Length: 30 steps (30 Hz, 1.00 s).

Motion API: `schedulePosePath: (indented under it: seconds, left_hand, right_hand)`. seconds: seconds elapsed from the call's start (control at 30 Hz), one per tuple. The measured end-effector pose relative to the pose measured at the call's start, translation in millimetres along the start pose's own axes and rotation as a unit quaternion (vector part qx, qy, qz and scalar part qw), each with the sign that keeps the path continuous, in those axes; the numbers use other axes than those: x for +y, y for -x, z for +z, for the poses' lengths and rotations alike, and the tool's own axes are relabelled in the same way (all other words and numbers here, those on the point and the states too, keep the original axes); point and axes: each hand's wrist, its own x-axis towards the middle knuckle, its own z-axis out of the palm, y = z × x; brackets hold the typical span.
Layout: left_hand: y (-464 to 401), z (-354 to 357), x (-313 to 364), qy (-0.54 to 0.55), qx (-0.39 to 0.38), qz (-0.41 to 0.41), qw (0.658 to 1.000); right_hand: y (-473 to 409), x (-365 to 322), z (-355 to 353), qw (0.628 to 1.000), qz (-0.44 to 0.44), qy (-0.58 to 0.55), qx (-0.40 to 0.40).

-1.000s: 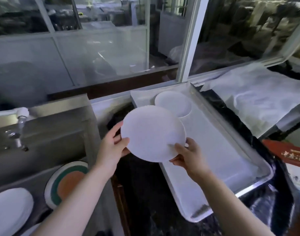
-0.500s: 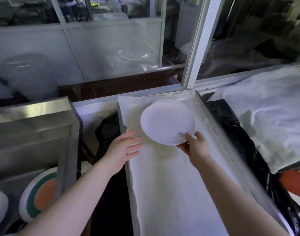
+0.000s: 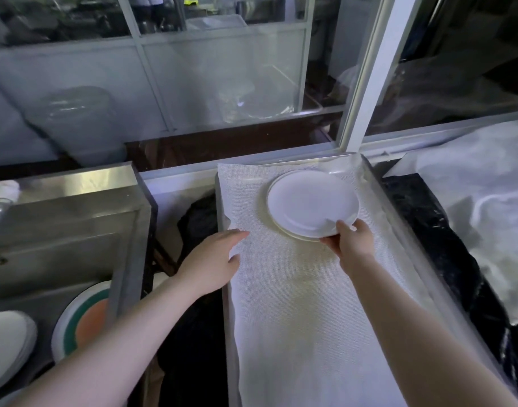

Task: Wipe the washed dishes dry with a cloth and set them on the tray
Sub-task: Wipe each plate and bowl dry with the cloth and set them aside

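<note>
A white plate [image 3: 310,205] lies at the far end of the cloth-lined metal tray [image 3: 404,230], on top of another white plate whose rim [image 3: 298,237] shows beneath it. My right hand [image 3: 350,240] pinches the top plate's near edge, thumb on top. My left hand [image 3: 213,259] hovers flat and empty over the tray's left edge, fingers apart. A white mesh cloth [image 3: 296,304] covers the tray floor.
A steel sink [image 3: 63,230] sits at the left, holding a green-and-orange rimmed plate [image 3: 81,321] and a stack of white plates [image 3: 7,345]. White sheeting [image 3: 487,186] over black plastic [image 3: 445,245] lies to the right. A glass window wall runs along the back.
My right hand carried the white plate forward and lowered it onto the plate lying in the tray. My left hand let go of it and now hovers over the tray's left edge.
</note>
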Motion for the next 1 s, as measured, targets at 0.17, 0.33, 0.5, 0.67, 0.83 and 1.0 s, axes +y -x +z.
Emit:
schedulePosePath:
  seconds: [0.17,0.33,0.5,0.67,0.83,1.0]
  left_hand:
    - [0.7,8.5,-1.3,-0.043,-0.011,0.012,0.999]
    - [4.1,11.8,-3.7,-0.069,-0.044,0.007,0.997]
    - [10.8,12.6,-5.1,-0.084,-0.047,0.013,0.995]
    - [22.0,16.0,-6.9,-0.071,-0.034,0.023,0.997]
    - [51.1,18.6,-16.4,-0.018,0.059,0.036,0.997]
    - [92.3,19.2,-43.7,-0.013,0.068,0.028,0.997]
  right_hand:
    - [-3.5,4.5,0.8,0.973,-0.086,0.213,0.029]
    - [-13.3,8.8,-2.2,0.863,-0.116,0.488,0.055]
    - [-20.5,11.0,-4.1,0.856,-0.085,0.509,0.023]
    - [4.7,10.8,-6.4,0.88,-0.093,0.465,0.018]
    - [80.6,41.0,-8.3,0.906,-0.116,0.407,-0.014]
    - [161.1,74.7,7.1,0.812,-0.246,0.5,-0.173]
